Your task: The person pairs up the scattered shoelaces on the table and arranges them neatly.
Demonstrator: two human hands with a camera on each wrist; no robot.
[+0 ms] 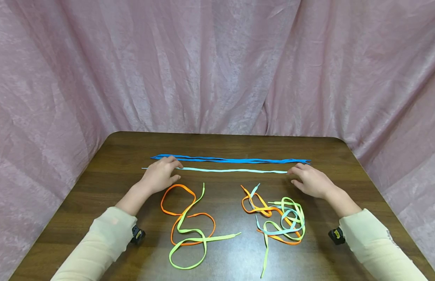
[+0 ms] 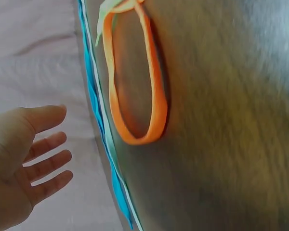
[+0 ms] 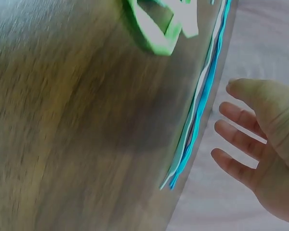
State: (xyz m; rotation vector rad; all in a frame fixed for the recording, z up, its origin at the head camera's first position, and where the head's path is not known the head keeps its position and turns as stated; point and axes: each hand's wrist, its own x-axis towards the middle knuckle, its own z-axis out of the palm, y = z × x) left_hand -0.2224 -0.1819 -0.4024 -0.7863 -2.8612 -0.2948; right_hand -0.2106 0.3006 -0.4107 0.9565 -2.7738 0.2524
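A pale blue shoelace (image 1: 231,170) lies stretched straight across the table, just in front of several bright blue shoelaces (image 1: 238,160) laid side by side. Over its left part is my left hand (image 1: 160,175), palm down with loosely bent fingers. My right hand (image 1: 311,182) is at its right end, which the fingers partly hide. Both wrist views show fingers (image 2: 48,163) and fingers (image 3: 238,137) spread and relaxed, holding nothing. Whether the fingertips touch the pale lace cannot be told.
Nearer on the left, an orange shoelace (image 1: 214,224) and a yellow-green shoelace (image 1: 185,268) lie in crossing loops. On the right is a tangle of orange, light blue and yellow-green shoelaces (image 1: 303,220). A pink curtain (image 1: 203,66) hangs behind the wooden table (image 1: 115,156).
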